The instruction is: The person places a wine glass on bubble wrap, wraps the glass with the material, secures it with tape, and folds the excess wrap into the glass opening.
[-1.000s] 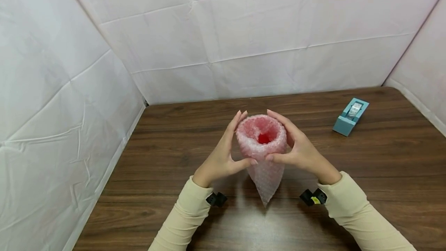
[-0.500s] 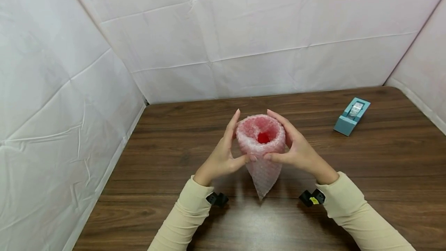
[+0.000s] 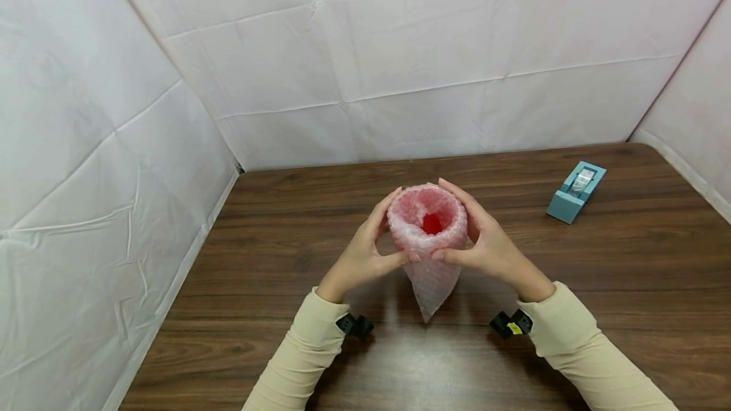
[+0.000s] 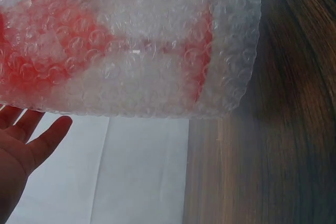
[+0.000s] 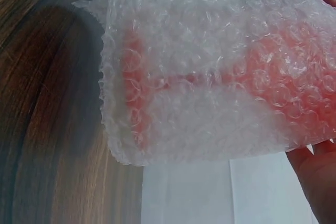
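Note:
A roll of bubble wrap (image 3: 435, 278) stands in front of me in the head view, open at the top, with a pointed corner hanging toward me. Inside shows a red goblet (image 3: 432, 224). Through the film, the left wrist view shows its wide bowl, thin stem and flat foot (image 4: 202, 59). My left hand (image 3: 365, 259) holds the roll from the left, thumb on the near face and fingers round the side. From the right, my right hand (image 3: 485, 243) grips it the same way, its thumb close to the left thumb. Some fingertips are hidden behind the wrap.
A blue tape dispenser (image 3: 575, 192) with clear tape sits at the back right of the brown wooden table (image 3: 274, 240). White cloth walls (image 3: 411, 49) stand behind and at both sides. A small black camera is strapped at each wrist.
The wrap's pointed corner has shifted slightly left and up. My left fingers straightened half a second ago and now lie round the wrap again. The right hand stays nearly in place.

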The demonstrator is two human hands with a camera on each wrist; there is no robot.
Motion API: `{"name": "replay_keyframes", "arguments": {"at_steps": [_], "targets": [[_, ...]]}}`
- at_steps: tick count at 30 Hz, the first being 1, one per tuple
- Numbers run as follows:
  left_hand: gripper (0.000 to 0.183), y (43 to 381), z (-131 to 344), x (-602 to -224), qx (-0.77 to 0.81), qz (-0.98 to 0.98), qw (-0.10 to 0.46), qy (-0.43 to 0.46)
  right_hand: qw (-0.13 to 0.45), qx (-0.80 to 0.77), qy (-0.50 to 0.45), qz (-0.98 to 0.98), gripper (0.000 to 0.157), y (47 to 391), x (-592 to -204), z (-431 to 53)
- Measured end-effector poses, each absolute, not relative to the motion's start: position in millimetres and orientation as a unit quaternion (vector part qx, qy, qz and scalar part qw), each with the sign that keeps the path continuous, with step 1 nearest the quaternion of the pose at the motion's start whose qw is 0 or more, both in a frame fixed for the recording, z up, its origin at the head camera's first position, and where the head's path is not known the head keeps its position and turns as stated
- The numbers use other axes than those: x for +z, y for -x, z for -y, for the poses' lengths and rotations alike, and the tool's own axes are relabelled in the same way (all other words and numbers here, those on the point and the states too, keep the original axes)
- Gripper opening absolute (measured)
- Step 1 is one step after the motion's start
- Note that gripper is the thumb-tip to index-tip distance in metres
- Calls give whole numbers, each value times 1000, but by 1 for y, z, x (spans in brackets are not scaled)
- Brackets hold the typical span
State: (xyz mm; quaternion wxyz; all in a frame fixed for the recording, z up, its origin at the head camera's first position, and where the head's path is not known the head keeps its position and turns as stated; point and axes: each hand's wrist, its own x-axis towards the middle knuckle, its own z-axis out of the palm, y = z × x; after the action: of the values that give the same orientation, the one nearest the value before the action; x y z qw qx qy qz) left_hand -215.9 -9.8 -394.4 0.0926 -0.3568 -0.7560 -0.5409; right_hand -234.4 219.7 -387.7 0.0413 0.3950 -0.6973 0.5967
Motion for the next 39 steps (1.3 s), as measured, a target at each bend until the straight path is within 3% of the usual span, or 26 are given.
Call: {"name": "replay_keyframes", "arguments": {"at_steps": [13, 21, 39], "targets": [[93, 226, 9, -397, -586, 732, 81, 338, 9, 557, -341, 757, 100, 245, -385, -222], [90, 247, 11, -389, -582, 731, 94, 343, 33, 554, -353, 753, 97, 264, -374, -218], [86, 291, 21, -377, -504, 800, 120, 304, 10, 553, -308, 774, 100, 306, -368, -203]]}}
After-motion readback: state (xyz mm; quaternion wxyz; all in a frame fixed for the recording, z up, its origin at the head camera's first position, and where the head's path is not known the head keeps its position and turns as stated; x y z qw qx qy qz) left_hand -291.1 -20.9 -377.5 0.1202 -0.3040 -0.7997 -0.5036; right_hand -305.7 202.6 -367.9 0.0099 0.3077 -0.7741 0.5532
